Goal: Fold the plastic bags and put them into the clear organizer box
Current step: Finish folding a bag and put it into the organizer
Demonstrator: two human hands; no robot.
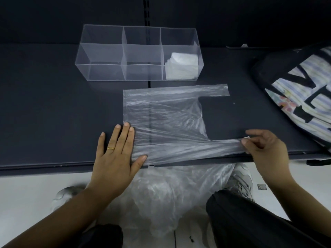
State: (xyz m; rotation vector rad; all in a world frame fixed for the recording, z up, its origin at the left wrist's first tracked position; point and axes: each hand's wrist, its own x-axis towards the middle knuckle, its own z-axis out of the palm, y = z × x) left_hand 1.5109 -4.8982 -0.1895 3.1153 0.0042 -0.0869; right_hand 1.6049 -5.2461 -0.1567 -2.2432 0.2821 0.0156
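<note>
Dark grey counter [44, 113] filling the middle of the frame, dark slotted back panel [146, 11] along the top, pale glossy floor [26, 190] across the bottom, dim even lighting

Counts, head view:
- 1 plastic bag [164, 119] spread flat on the dark shelf [53, 113], 2 handles showing
- 1 clear organizer box [138, 53], 3 compartments
- 1 stack of folded bags [181, 67], right compartment only; sheet count unreadable
- 1 heap of loose bags [170, 199] on the floor, number can't be told
- 2 hands: left hand [116, 158], right hand [265, 149]
- 1 ring [110, 148], on the left hand
- 2 shoes [240, 179]
- 1 printed tote [300, 90] at the right
</note>
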